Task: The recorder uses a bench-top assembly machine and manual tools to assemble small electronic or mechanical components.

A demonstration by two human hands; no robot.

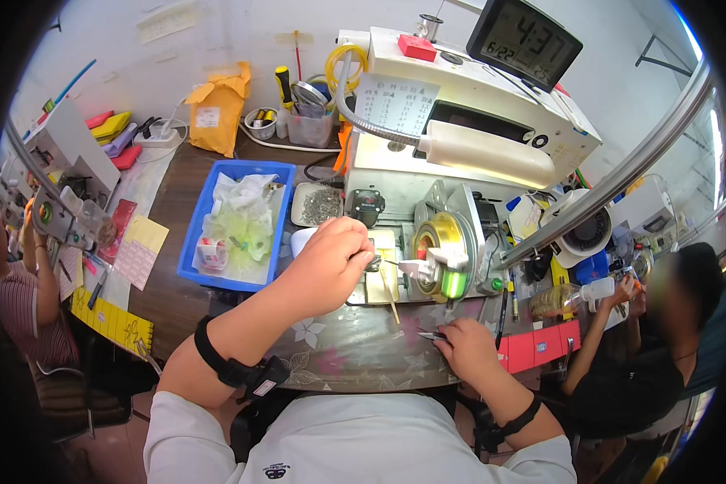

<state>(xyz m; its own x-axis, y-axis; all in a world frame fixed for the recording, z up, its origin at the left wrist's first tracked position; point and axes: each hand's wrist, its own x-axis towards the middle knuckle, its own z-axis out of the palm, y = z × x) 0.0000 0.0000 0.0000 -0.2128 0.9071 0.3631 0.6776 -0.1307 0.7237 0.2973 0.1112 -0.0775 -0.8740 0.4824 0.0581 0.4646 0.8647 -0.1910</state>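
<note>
My left hand (331, 264) is closed, its fingertips pinched at the front of the machine by a pale yellow plate (381, 289). Something small and dark shows at those fingertips, too small to name. A thin wooden stick (390, 297) slants down over the plate, just right of the hand. My right hand (469, 348) rests low over the table's front part, closed on slim metal tweezers (432, 335) whose tips point left. Between and beyond my hands, the white bench machine (468, 141) carries a brass-coloured wheel (439, 238) and a glowing green part (453, 283).
A blue tray (187, 258) with plastic bags stands left of my left arm. Behind it are a small dish of metal bits (319, 206) and an orange envelope (219, 109). A white lamp (488, 153) hangs over the machine. Co-workers sit at left and right (645, 355).
</note>
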